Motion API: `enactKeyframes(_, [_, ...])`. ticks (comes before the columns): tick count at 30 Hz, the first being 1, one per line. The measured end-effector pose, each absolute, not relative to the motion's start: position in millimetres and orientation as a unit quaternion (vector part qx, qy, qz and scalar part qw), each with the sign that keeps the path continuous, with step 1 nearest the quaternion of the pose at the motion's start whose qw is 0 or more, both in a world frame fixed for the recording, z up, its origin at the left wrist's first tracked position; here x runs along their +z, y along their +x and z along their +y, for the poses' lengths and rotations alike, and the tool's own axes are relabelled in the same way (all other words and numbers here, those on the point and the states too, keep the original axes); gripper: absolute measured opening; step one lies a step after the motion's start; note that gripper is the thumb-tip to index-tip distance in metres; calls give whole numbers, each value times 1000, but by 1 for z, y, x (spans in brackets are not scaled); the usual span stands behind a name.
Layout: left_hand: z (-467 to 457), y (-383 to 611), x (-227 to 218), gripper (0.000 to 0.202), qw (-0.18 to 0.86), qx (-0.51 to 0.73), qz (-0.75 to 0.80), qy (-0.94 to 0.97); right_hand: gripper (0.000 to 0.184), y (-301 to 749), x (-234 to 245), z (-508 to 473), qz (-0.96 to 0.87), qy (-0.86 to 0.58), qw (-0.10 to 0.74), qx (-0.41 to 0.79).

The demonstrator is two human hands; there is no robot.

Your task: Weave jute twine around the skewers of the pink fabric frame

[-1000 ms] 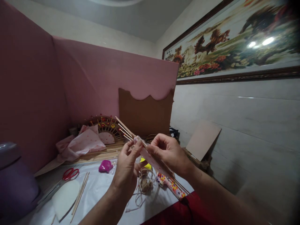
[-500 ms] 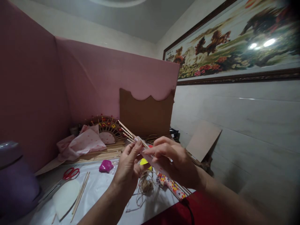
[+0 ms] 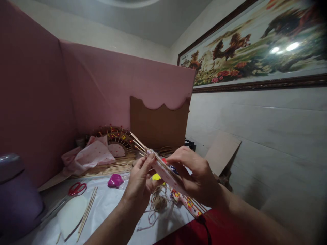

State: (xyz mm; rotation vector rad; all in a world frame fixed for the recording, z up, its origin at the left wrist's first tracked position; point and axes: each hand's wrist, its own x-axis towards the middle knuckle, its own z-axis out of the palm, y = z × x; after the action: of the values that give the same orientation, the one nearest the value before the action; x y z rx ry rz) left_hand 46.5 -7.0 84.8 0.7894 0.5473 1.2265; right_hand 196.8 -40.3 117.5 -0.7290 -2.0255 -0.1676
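Observation:
My left hand point(image 3: 140, 177) pinches a flat cloth-covered piece point(image 3: 167, 175), pale pink with small red dots, thumb on the near face. Thin wooden sticks point(image 3: 138, 141) poke out of its upper left end, fanned slightly apart. A brown layer shows along the upper edge of the piece. My right hand point(image 3: 196, 173) is closed at the lower right end, index finger bent over the upper edge; its thumb tip is hidden. Beneath the hands lie a ball of twine point(image 3: 159, 202), something yellow point(image 3: 156, 177) and a flower-patterned roll point(image 3: 187, 203).
Red-handled scissors point(image 3: 76, 189), a white leaf-shaped piece point(image 3: 73, 212) and loose sticks point(image 3: 87, 214) lie left. A purple bottle point(image 3: 19, 200) stands at the far left. Behind are a magenta packet point(image 3: 115, 181), crumpled pink cloth point(image 3: 89, 154), a decorated fan point(image 3: 117, 139) and brown cardboard point(image 3: 158, 126).
My right hand's fingers have bent and drawn back from across the piece, so more of its dotted cloth and upper edge shows. My left hand keeps its hold, almost unmoved.

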Motion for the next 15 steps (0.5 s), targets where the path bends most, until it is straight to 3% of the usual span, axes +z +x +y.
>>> enactKeyframes(8, [-11, 50, 90, 36, 649, 607, 284, 360, 18, 189, 113, -41, -833, -369, 360, -202])
enactKeyframes(15, [-13, 51, 89, 44, 599, 639, 295, 382, 25, 181, 113, -49, -805, -399, 340, -279])
